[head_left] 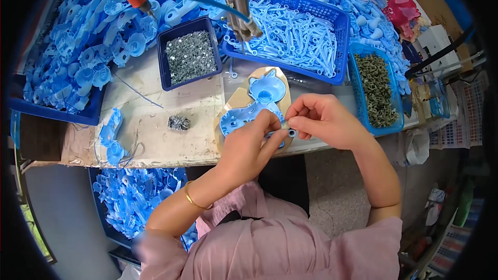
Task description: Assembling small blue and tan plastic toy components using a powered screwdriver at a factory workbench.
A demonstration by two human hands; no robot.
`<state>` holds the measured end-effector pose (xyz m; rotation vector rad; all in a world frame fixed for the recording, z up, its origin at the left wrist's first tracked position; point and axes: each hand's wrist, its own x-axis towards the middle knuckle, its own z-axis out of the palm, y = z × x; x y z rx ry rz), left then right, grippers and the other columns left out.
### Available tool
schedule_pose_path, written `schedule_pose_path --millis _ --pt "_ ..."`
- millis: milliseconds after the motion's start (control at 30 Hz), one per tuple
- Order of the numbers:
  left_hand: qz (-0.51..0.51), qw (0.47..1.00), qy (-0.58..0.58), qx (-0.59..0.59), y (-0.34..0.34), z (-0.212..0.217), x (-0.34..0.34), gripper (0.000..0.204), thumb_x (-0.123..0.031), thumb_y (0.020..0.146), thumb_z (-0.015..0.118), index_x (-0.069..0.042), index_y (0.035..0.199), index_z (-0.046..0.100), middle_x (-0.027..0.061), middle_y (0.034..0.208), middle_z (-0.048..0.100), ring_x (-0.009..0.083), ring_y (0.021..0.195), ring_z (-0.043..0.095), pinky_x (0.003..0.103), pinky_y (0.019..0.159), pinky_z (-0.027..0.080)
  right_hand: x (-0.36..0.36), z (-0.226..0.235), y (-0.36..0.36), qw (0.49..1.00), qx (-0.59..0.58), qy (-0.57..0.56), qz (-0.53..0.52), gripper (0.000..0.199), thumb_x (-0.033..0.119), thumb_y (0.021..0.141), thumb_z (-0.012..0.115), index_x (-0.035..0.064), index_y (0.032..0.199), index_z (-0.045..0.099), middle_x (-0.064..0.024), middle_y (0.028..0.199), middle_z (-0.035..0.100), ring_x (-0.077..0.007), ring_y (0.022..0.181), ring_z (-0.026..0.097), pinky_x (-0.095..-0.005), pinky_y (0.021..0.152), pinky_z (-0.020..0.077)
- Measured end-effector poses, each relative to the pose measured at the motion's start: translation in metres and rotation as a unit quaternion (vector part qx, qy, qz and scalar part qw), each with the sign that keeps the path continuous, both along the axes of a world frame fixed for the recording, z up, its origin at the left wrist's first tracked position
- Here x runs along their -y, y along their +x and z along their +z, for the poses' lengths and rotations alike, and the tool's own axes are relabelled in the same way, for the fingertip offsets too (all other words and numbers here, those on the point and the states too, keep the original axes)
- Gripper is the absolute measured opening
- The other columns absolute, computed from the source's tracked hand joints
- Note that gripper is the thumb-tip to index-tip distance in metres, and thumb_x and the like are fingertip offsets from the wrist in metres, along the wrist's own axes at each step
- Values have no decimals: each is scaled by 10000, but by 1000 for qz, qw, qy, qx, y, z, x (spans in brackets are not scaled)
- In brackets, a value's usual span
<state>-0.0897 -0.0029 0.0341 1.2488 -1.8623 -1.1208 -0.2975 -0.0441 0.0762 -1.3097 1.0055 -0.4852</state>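
Left hand pinches a small ringed stick mid-frame; right hand, just beside, has fingertips together, on what I cannot tell. Blue shell lies beneath, centre-frame.

Under and beyond the fingers, the blue shell looked smooth, glossy plastic; farther left of them, small bits gleamed like metal. Below them, the pink garment was matt cloth.
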Motion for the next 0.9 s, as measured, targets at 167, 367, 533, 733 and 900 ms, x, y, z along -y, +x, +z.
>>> schedule_pose_path --millis 167,367,533,733,900 --pt "6 998 -47 30 4 -2 -2 202 -242 947 644 -70 1032 581 115 802 667 297 701 666 391 605 497 -2 6 5 998 -55 -18 15 80 71 945 637 3 987 639 -8 809 632 -66 656 565 -219 592 475" --pt "-38 995 58 -67 20 1 1 145 -129 950 648 -13 1036 637 113 807 664 186 676 635 275 631 484 -5 -8 11 996 78 31 7 96 58 930 649 11 1013 642 -27 898 636 -70 748 576 -237 672 487" --pt "28 996 -76 33 32 -11 -7 200 -147 904 699 -16 1043 640 112 886 681 227 800 633 321 699 498 -11 -17 32 981 -46 -187 12 160 63 907 676 22 1055 628 -7 935 633 -63 793 573 -232 715 477" --pt "59 954 -249 155 65 -16 7 551 -180 697 816 -74 1187 586 99 1124 617 325 997 544 412 858 449 11 -44 30 991 -67 -106 -40 196 34 875 698 22 1045 600 0 927 610 -21 749 528 -195 661 433" --pt "89 956 -223 167 66 -25 15 437 -169 708 800 -68 1091 615 89 1029 629 312 934 560 411 824 435 18 -49 40 991 -93 -87 -47 206 3 859 700 15 1035 593 9 895 581 3 688 468 -175 607 392"
